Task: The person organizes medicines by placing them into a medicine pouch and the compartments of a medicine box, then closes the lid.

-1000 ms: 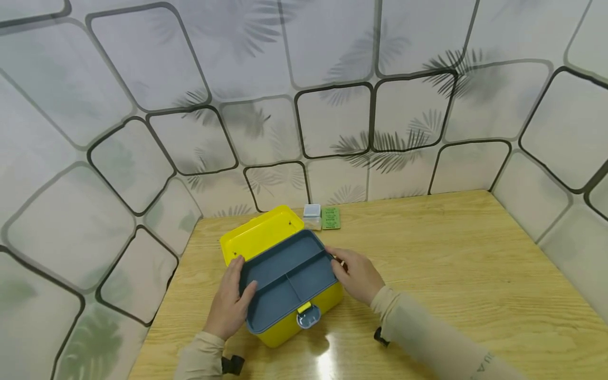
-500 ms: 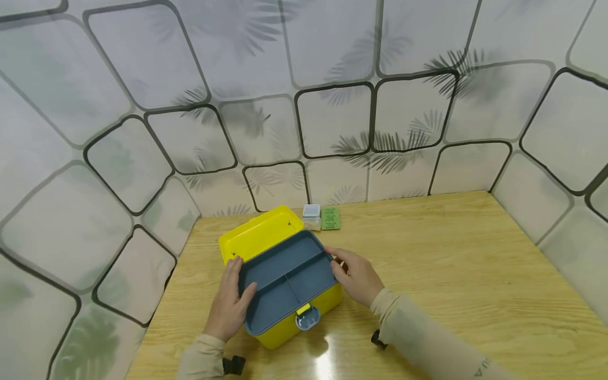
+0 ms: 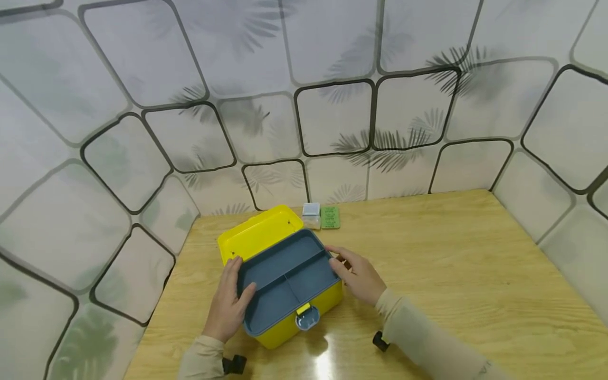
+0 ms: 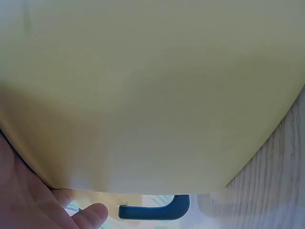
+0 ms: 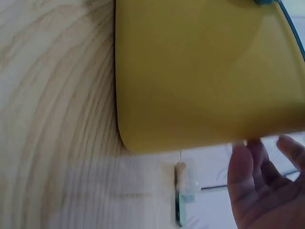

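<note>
An open yellow toolbox (image 3: 280,332) stands at a slant on the table, a blue-grey divided tray (image 3: 292,274) seated in its top. Behind it lies its yellow lid (image 3: 260,235), folded back. My left hand (image 3: 227,306) holds the box's left end, the thumb over the tray's rim and the fingers along the outside. At the right end my right hand (image 3: 359,277) grips the rim by its corner with thumb and fingers. A clear latch (image 3: 307,318) hangs at the front. The box's yellow wall (image 4: 157,105) fills much of the left wrist view.
Near the wall stand a small clear container with a pale lid (image 3: 311,215) and a green flat packet (image 3: 330,217). The wooden table (image 3: 456,274) runs far to the right. A patterned curtain-like wall (image 3: 337,116) encloses the back and sides.
The toolbox stays nearly in place, both hands still at its ends. My right hand's thumb and wrist have shifted very slightly.
</note>
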`<state>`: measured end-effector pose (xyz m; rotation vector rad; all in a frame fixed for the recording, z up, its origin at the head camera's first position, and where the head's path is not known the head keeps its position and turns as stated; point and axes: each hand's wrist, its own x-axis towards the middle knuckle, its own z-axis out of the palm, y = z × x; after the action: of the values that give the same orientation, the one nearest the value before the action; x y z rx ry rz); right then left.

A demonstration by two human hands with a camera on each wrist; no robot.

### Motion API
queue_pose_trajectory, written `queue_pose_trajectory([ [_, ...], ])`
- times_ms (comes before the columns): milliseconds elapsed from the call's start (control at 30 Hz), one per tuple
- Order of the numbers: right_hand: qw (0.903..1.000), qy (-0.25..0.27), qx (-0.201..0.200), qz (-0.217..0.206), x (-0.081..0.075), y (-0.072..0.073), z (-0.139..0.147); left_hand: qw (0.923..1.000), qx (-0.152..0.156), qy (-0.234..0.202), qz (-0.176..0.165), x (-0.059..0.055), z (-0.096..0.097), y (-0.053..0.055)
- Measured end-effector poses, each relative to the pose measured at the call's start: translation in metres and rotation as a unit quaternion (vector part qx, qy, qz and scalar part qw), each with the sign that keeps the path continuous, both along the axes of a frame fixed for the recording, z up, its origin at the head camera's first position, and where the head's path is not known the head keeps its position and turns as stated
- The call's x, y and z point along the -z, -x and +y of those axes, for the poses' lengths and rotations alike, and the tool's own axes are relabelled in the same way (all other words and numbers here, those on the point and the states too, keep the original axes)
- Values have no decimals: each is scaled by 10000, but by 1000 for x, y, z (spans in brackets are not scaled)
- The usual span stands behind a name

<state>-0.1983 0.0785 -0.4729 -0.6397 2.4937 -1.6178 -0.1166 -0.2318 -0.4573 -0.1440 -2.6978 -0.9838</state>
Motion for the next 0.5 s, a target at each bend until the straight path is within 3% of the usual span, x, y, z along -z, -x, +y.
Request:
queue_pose_trajectory([
  [133, 9980, -171, -101, -597, 8, 21, 15, 10000, 23, 78, -44, -3, 1, 1],
  [233, 9937, -1040, 80, -403, 17, 43, 25, 9995, -103, 308, -9, -9, 2, -4],
  [333, 9794, -1998, 290, -25, 26, 65, 32, 9983, -154, 547, 160, -16, 6, -11],
  [433, 9661, -2553, 335, 170, 30, 83, 31, 9968, -57, 760, 235, -22, 15, -18],
  [500, 9592, -2800, 282, 272, 31, 93, 27, 9961, 2, 878, 78, -26, 22, -23],
])
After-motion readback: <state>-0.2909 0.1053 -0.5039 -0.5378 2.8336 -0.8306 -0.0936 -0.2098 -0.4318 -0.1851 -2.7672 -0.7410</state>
